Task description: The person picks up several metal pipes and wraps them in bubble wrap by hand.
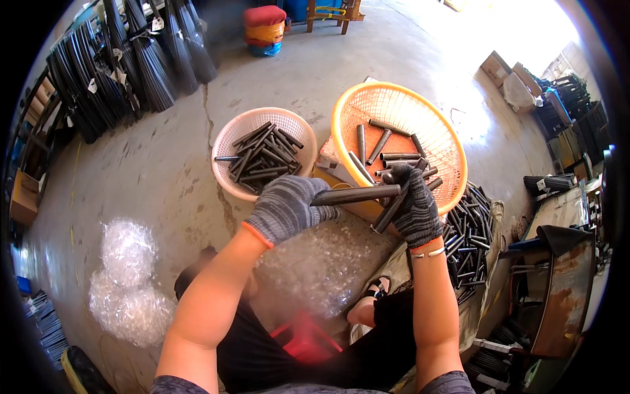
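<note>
Black tube (357, 195) in your closed left hand (285, 205) points right, toward the second tube (390, 214) gripped in your right hand (418, 209).

I see 1 red-topped object (264, 33), perhaps a stool, ahead, and long dark rods (149, 62) to my left.

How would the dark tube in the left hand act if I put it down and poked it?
The dark tube would probably roll, since it looks long and round. It seems stiff, because it sticks out straight from the gloved left hand without drooping. It might be a bit slippery, as its side looks fairly smooth.
</note>
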Tool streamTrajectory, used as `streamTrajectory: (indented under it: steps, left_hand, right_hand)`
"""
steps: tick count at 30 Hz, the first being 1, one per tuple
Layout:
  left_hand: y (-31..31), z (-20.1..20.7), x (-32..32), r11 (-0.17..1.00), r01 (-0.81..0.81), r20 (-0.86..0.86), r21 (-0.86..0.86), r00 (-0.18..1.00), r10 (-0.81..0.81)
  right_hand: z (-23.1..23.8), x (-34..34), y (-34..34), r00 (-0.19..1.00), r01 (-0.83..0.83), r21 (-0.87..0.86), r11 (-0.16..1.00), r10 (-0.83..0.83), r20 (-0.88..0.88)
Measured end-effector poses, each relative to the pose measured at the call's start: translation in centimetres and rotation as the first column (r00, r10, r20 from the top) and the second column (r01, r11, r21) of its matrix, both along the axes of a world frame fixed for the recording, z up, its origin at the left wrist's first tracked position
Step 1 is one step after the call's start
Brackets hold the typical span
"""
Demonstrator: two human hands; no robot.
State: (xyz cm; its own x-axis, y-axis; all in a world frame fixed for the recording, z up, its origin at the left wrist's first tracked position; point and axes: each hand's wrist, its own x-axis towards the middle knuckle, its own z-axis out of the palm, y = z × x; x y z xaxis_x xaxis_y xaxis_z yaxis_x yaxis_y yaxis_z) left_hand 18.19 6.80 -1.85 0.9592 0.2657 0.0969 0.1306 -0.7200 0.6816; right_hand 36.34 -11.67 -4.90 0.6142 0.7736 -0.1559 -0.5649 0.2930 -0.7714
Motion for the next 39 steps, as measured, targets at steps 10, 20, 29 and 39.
streamTrajectory:
  steps: [10, 20, 29, 39]
  left_hand:
    - [-3.6, -2.3, 0.5, 0.958, 0.15, -0.04, -0.245, 0.985, -0.165]
    - [-3.4, -2.0, 1.0, 0.72, 0.096, 0.03, -0.687, 0.994, -0.105]
    - [-3.0, -2.8, 1.2, 0.634, 0.194, 0.088, -0.749, 0.977, -0.194]
    - [-3.4, -0.7, 0.6, 0.479, 0.057, -0.159, -0.876, 0.904, -0.398]
  right_hand:
    - [0.3, -4.2, 1.6, 0.993, -0.12, 0.255, 0.959, 0.114, 0.036]
    - [1.0, -6.2, 2.4, 0.886, -0.206, -0.055, 0.977, 0.21, 0.414]
    - [1.4, -7.0, 2.6, 0.72, 0.094, -0.071, 0.993, -0.019, 0.694]
    - [2.5, -4.9, 1.4, 0.215, 0.32, -0.074, 0.945, 0.004, 0.977]
